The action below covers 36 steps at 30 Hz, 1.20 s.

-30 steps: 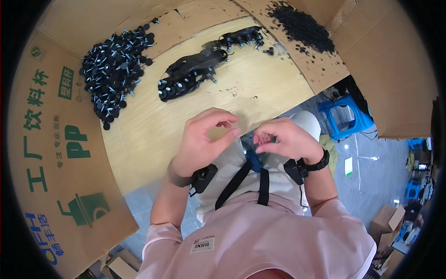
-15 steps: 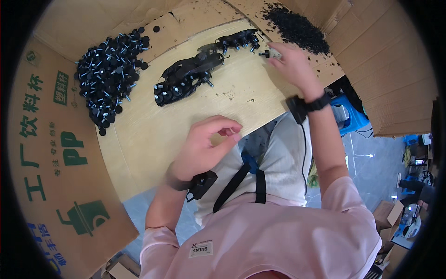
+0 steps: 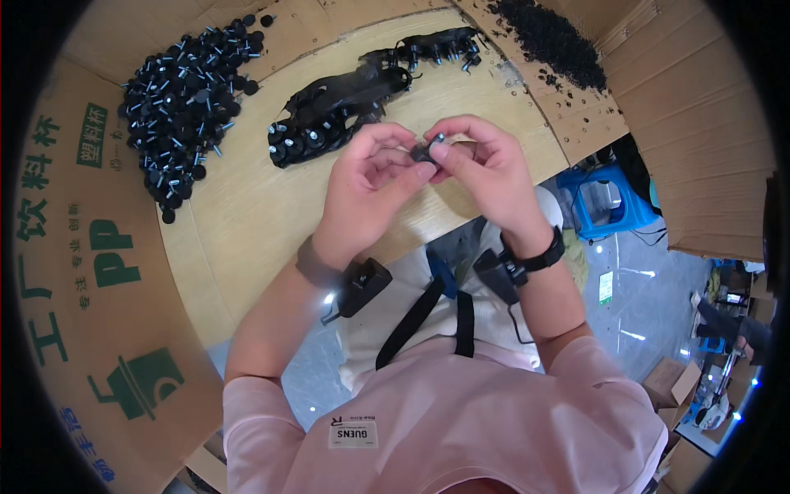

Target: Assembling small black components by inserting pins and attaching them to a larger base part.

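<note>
Bolt (image 3: 422,154), small and dark-ended, sat pinched between left hand (image 3: 366,183) and right hand (image 3: 496,171) (light and stiff, by its look); the dark end seemed the surest hold.

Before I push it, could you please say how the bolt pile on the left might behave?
The bolt pile would probably spread, since its pieces look loosely heaped. Single ones may roll in curves, given their round black heads. Jutting metal shanks could catch on neighbours.
</note>
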{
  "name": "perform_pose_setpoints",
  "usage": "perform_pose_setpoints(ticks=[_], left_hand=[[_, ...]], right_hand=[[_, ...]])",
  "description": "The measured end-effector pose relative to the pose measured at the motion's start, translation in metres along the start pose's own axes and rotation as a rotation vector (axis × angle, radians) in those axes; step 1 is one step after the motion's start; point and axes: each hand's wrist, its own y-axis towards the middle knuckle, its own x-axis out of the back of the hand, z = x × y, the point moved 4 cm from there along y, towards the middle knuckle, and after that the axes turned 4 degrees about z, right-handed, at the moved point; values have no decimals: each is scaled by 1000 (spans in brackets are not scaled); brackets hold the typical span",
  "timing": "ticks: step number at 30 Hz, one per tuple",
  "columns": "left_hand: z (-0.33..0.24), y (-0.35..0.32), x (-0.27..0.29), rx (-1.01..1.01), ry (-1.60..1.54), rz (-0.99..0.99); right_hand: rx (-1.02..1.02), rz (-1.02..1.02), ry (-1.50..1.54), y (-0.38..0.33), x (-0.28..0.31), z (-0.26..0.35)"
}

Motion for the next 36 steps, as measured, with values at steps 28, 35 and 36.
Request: perform_pose_setpoints(ticks=[28, 35, 36], left_hand=[[-6, -2, 10, -288, 433, 100], [-9, -2, 6, -569, 606, 318], [-7, -2, 7, -512, 536, 323]], right_hand=[[253, -132, -690, -8, -8, -20], [-302, 45, -38, -12, 7, -36], [-379, 56, 108, -14, 7, -38]])
